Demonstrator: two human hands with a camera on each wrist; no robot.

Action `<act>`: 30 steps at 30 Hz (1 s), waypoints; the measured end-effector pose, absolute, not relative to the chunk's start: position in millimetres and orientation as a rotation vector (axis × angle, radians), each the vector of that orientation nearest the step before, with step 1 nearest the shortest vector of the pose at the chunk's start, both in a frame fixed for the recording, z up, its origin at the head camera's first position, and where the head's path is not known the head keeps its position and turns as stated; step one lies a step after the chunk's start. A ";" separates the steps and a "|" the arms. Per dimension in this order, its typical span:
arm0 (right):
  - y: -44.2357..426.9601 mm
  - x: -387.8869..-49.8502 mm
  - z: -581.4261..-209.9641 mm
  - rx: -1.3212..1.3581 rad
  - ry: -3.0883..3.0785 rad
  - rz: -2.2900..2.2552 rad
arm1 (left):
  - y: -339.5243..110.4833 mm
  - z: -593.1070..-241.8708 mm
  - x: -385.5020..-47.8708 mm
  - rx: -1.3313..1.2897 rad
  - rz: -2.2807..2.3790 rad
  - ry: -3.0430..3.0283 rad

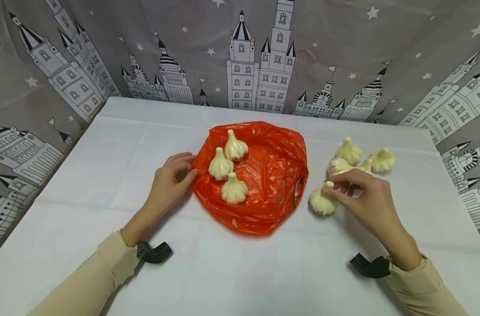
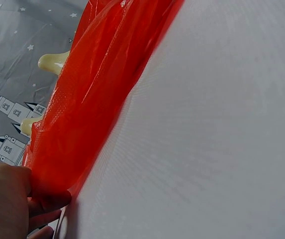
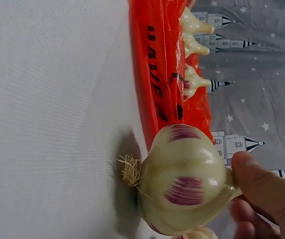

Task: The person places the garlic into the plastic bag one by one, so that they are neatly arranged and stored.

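An opened red plastic bag (image 1: pixel 267 175) lies on the white cloth, its rim rolled into a low wall. Three garlic bulbs, one of them at the front (image 1: pixel 234 188), sit inside its left part. My left hand (image 1: pixel 171 180) pinches the bag's left edge between thumb and fingers. To the right of the bag, my right hand (image 1: pixel 368 199) pinches a garlic bulb (image 3: pixel 184 181) by its stem. In the right wrist view this bulb shows purple streaks and a tuft of dry roots, and it hangs just above the cloth.
Several more garlic bulbs, including one at far right (image 1: pixel 383 159), lie behind my right hand. The white-covered table (image 1: pixel 145 118) ends at the back against a grey curtain (image 1: pixel 208 39) printed with castles and stars. Black printing marks the bag's right side.
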State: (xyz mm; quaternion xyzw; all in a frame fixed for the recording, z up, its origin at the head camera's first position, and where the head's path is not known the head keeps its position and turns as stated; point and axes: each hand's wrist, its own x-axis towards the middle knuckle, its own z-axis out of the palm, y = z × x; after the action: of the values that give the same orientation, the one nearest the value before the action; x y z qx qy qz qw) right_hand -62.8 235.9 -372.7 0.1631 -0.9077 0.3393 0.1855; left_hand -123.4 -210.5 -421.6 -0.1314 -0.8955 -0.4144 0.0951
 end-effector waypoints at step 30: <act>230.6 -62.8 -374.0 0.554 -2.590 1.164 | -210.2 -422.1 -124.4 -0.385 -1.232 -2.656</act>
State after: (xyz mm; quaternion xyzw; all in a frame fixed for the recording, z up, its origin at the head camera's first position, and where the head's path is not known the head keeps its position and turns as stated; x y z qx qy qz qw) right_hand -62.8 230.6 -374.0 0.1902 -0.8883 0.3993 0.1239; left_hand -124.4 -210.2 -422.1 -0.1297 -0.8954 -0.4154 0.0940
